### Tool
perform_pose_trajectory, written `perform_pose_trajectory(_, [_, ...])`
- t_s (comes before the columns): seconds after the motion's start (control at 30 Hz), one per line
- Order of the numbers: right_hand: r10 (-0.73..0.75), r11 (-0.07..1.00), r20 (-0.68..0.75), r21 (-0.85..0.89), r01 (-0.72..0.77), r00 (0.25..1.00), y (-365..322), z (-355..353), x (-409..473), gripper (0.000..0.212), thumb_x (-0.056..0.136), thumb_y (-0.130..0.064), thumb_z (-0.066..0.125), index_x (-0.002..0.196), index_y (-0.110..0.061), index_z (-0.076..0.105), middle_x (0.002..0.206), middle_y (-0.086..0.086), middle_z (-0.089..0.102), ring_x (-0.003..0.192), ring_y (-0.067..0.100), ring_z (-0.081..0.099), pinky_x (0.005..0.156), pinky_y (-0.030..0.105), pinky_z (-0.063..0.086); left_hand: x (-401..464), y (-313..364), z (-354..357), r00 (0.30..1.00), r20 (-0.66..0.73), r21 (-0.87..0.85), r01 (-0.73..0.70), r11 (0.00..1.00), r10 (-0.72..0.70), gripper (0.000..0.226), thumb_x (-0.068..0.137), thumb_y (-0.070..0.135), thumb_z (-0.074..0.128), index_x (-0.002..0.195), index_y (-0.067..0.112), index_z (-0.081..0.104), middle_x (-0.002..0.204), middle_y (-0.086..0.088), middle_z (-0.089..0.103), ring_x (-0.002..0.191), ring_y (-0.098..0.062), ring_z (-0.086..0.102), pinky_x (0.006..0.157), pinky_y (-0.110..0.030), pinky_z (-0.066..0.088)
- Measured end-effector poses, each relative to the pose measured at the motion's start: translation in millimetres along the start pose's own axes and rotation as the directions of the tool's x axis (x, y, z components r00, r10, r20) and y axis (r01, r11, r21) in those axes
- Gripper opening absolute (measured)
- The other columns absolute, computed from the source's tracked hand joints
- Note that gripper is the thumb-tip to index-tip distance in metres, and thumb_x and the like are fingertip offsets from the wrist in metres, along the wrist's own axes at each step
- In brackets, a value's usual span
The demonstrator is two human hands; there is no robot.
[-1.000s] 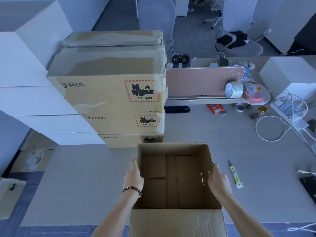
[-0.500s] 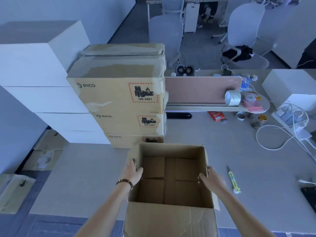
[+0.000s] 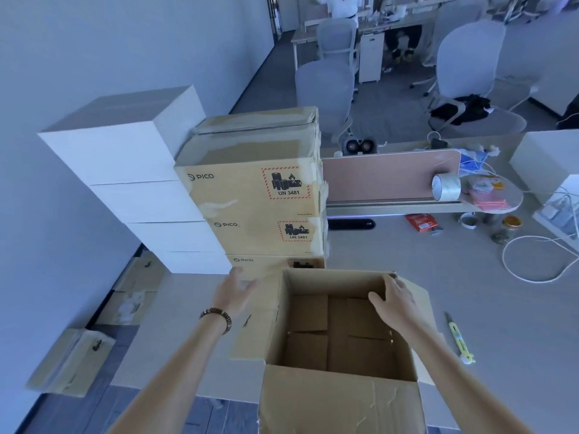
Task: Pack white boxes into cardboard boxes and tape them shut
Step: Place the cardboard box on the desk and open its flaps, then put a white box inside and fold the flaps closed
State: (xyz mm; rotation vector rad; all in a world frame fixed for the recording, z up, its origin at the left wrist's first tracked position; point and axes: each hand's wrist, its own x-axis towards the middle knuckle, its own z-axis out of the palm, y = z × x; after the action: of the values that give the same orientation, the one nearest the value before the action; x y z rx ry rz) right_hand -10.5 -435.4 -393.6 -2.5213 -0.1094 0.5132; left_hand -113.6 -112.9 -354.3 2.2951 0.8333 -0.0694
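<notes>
Standing at a pale tabletop (image 3: 470, 308), you look down into an open cardboard box (image 3: 341, 336) straight in front of you. Nothing is inside it; only the folded bottom flaps show. Its near flap hangs toward you, and its side flaps are spread outward.

Your right hand (image 3: 396, 300) rests on the far right corner of the box rim, fingers draped over the edge in a loose hold. Your left hand (image 3: 235, 292), with a beaded bracelet at the wrist, is off the box, fingers straight and relaxed, holding nothing. It hovers over the left flap and points toward the stacks behind. It is slightly blurred.

A stack of white boxes (image 3: 150, 195) stands at the far left of the tabletop. Just beside it, touching, is a stack of sealed brown cartons (image 3: 257, 198) printed with battery warning labels. The bottom carton sits right behind your open box.

A roll of tape (image 3: 445, 187) stands on edge on a low shelf to the far right, well apart from both hands. A yellow utility knife (image 3: 459, 339) lies on the tabletop just right of the box.

You appear to be at the very start of packing: box opened and steadied, nothing loaded. The next move likely calls for both hands to reach left, lift the top white box, and lower it squarely inside.
</notes>
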Motion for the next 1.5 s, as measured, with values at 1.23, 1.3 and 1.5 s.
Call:
perform_pose_trajectory(1.23, [-0.473,0.881,-0.247,-0.105,0.462,0.846,-499,21,12,0.025,0.091,-0.038,0.058,0.107,-0.021,0.050,0.113,0.002,0.057,0.113,0.025,0.049,0.079,0.036,0.037,183,-127,-392,0.894,-0.434,-0.280,-0.249,0.927,0.110,0.078,0.079,0.048,0.077,0.140,0.016,0.041,0.136,-0.007,0.057,0.125,-0.025,0.054,0.098,-0.037,0.044])
perform_pose_trajectory(1.3, [-0.470,0.882,-0.258,-0.105,0.459,0.844,-506,23,22,0.034,0.088,-0.042,0.060,0.115,-0.023,0.054,0.115,-0.001,0.059,0.115,0.023,0.050,0.083,0.036,0.040,197,-131,-401,0.900,-0.417,-0.308,-0.269,0.912,0.124,0.084,0.076,0.048,0.081,0.142,0.016,0.040,0.140,-0.008,0.054,0.128,-0.023,0.052,0.102,-0.039,0.044])
perform_pose_trajectory(1.5, [-0.396,0.912,-0.270,-0.005,0.410,0.878,-525,20,37,0.027,0.084,-0.050,0.066,0.103,-0.031,0.059,0.090,-0.009,0.065,0.089,0.017,0.061,0.061,0.029,0.043,240,-129,-422,0.925,-0.273,-0.323,-0.346,0.881,0.264,0.065,0.068,0.050,0.086,0.119,0.028,0.052,0.117,0.013,0.064,0.111,-0.011,0.061,0.091,-0.032,0.050])
